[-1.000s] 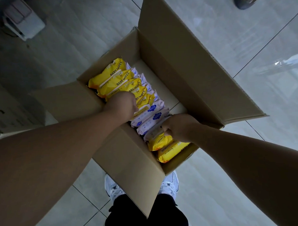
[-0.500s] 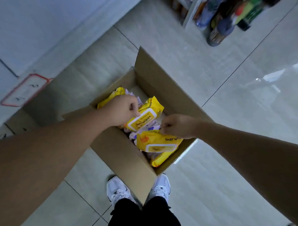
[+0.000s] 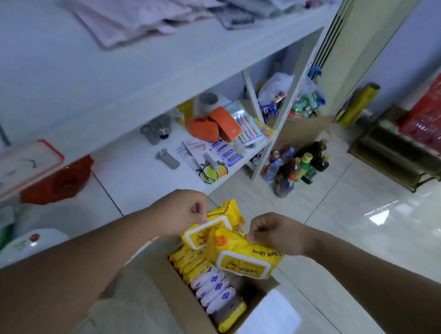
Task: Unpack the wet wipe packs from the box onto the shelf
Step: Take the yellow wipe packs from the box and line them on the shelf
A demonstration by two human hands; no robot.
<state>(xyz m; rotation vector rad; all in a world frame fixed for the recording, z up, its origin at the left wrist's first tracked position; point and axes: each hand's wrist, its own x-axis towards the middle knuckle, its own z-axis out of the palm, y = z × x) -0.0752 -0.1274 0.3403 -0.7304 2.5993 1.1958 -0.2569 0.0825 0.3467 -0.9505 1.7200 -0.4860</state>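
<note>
Box (image 3: 169,306): open cardboard on the floor (image 3: 341,225), row of wipe packs (image 3: 213,287) standing inside.
Left hand (image 3: 181,210): fingers (image 3: 198,210) pinch the upper yellow pack (image 3: 216,225) above the box.
Right hand (image 3: 274,233): fingers (image 3: 254,230) pinch the lower yellow pack (image 3: 242,258), which overlaps the upper one.
Shelf (image 3: 136,77): white, beyond both hands.

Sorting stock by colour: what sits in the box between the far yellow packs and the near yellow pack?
Head view: white wipe packs with blue prints fill the stretch from yellow row to near yellow pack.
</note>
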